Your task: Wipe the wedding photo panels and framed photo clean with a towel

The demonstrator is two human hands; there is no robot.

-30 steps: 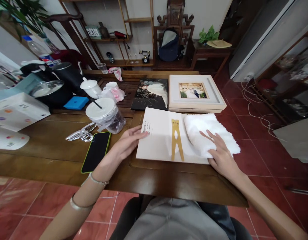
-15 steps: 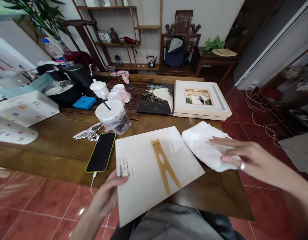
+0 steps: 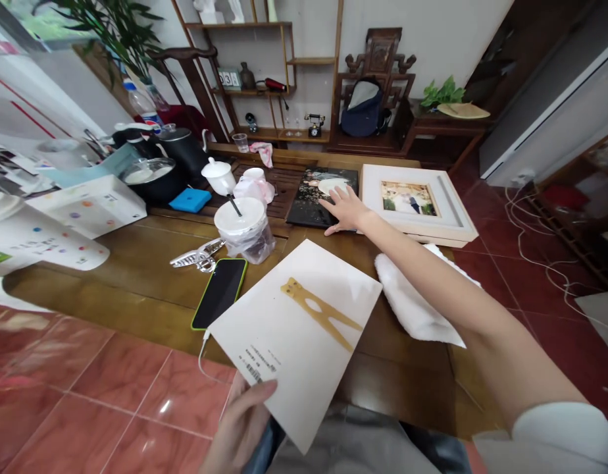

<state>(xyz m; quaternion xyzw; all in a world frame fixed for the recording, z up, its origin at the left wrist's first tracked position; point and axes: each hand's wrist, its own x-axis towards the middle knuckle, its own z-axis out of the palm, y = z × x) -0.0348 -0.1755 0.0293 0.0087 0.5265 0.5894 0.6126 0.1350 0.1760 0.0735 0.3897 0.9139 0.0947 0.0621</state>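
My left hand (image 3: 249, 403) grips the lower left corner of a thin white book (image 3: 304, 336), thumb on top. The book's cover has a long yellow cat-like figure and a barcode, and is tilted above the table's near edge. My right hand (image 3: 347, 209) reaches forward with fingers spread over a dark photo panel (image 3: 304, 201) showing a figure in a white dress; whether the fingertips touch it I cannot tell. A white towel (image 3: 407, 309) lies crumpled under my right forearm, partly hidden by it. A framed photo (image 3: 407, 197) sits beside the panel.
On the wooden table (image 3: 151, 276) are a phone (image 3: 219, 293) on a cable, scissors (image 3: 200, 255), a lidded cup with a straw (image 3: 242, 227), a blue box (image 3: 190, 199), a white lidded cup (image 3: 218, 176), a black kettle (image 3: 183, 155) and a tissue box (image 3: 94, 204).
My right hand has left the towel and reached forward to the dark photo panel. The white book has turned in my left hand. The camera view has shifted left.
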